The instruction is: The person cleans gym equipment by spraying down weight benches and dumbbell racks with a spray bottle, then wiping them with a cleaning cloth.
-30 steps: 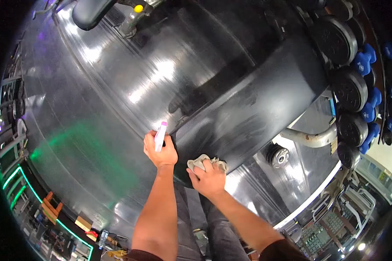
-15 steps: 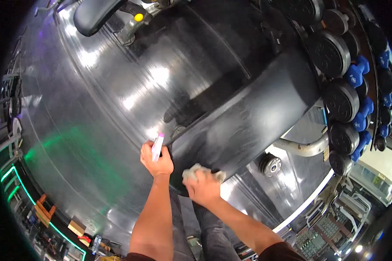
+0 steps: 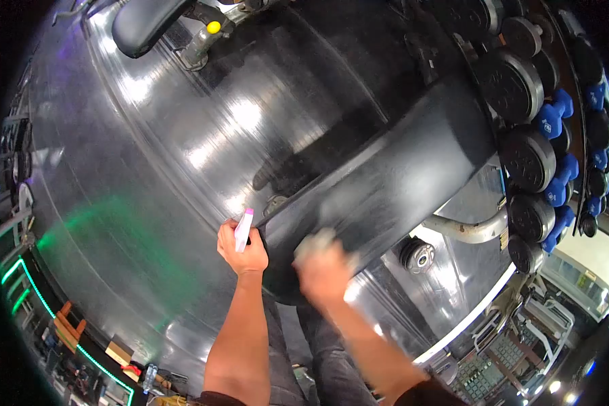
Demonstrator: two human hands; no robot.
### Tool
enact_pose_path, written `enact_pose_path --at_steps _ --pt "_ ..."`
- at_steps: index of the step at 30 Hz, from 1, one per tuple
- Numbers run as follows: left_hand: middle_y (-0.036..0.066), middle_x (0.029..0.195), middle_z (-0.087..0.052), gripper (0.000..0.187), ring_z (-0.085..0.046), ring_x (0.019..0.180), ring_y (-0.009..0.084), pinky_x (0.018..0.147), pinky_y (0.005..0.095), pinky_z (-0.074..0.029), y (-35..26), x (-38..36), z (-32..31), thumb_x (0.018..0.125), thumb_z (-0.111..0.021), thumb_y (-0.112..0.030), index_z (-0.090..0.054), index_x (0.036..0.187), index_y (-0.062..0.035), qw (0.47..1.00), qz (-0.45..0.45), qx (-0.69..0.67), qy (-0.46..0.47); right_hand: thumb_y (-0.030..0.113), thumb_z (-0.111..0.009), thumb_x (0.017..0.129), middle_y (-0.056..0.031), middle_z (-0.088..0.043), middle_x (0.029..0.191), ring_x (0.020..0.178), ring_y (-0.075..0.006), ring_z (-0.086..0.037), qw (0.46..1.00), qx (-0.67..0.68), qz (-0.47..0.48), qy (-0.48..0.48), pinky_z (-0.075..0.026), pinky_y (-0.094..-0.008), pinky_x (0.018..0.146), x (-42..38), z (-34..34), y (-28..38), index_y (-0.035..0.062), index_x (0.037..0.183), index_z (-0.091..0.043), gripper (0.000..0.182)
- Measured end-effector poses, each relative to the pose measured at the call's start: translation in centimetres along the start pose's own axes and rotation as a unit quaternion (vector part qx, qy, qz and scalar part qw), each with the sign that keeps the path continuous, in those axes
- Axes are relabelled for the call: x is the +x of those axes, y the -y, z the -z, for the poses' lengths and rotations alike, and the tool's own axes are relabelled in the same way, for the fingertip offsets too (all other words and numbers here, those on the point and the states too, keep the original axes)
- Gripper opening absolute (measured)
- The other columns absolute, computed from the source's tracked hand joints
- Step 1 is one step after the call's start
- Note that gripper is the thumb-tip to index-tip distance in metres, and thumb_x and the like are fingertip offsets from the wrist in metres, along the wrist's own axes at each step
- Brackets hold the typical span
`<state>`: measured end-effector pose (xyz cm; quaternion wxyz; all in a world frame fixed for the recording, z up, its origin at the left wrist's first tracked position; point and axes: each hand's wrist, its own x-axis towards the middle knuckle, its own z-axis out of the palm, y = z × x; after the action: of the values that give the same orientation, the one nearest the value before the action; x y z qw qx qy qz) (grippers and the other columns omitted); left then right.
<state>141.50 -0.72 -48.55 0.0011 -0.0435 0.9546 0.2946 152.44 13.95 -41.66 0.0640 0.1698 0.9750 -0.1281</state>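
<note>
A black padded gym bench [image 3: 406, 172] stretches from close to my legs up toward the right. My left hand [image 3: 249, 259] is closed around a white spray bottle [image 3: 243, 233] with a pink tip, beside the bench's near left edge. Most of the bottle below its head is hidden by the fingers. On the near end of the pad, my right hand [image 3: 326, 276] presses a pale, crumpled cloth [image 3: 316, 245]. Motion smears both that hand and the cloth.
Black dumbbells [image 3: 526, 159] and blue dumbbells [image 3: 553, 120] line a rack on the right. A small weight plate [image 3: 419, 257] lies on the dark floor, near a curved metal leg [image 3: 470, 229]. Another padded seat [image 3: 145, 27] stands at the upper left.
My right hand has slid the cloth a little up and to the right along the pad. The left hand with the spray bottle has stayed nearly still.
</note>
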Motion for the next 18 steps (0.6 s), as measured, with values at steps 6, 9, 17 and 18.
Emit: enact_pose_path --at_steps 6,9,17,18 --pt "0.018 0.098 -0.063 0.021 -0.061 0.094 0.0411 0.085 0.0499 -0.048 -0.8 0.1 0.5 0.082 -0.066 -0.011 -0.056 0.099 -0.0013 0.999 0.021 -0.034 0.007 0.025 -0.064 0.094 -0.0037 -0.064 0.105 0.095 -0.0272 -0.063 0.922 0.345 0.008 0.173 -0.056 -0.0444 0.081 -16.8 -2.6 6.6 0.0222 0.11 -0.071 0.018" --pt "0.02 0.102 -0.065 0.022 -0.062 0.096 0.0422 0.085 0.05 -0.048 0.0 0.2 0.2 0.085 -0.065 -0.014 -0.057 0.101 -0.0005 0.999 0.023 -0.03 0.014 0.013 -0.062 0.093 -0.0054 -0.065 0.116 0.105 -0.0289 -0.064 0.959 0.221 0.007 0.176 -0.056 -0.0462 0.083 -11.0 3.0 -1.4 0.0263 0.113 -0.072 0.026" --pt "0.02 0.104 -0.065 0.022 -0.062 0.096 0.0428 0.085 0.0509 -0.048 -0.8 0.1 0.0 0.086 -0.066 -0.015 -0.057 0.1 -0.0009 0.999 0.041 -0.026 0.013 0.017 -0.066 0.091 -0.02 -0.061 0.105 0.093 -0.0397 -0.061 0.964 0.086 -0.156 -0.195 -0.05 -0.0458 0.078 5.1 3.3 -13.2 0.004 0.113 -0.063 0.026" --pt "0.018 0.102 -0.065 0.021 -0.062 0.096 0.042 0.086 0.0514 -0.048 -0.8 0.0 0.1 0.085 -0.066 -0.014 -0.057 0.099 -0.0018 0.999 0.045 -0.024 0.011 0.021 -0.065 0.089 -0.0197 -0.061 0.108 0.094 -0.0395 -0.062 0.994 0.023 -0.098 -0.053 -0.05 -0.0488 0.08 0.9 0.3 -11.0 0.0047 0.126 -0.06 0.041"
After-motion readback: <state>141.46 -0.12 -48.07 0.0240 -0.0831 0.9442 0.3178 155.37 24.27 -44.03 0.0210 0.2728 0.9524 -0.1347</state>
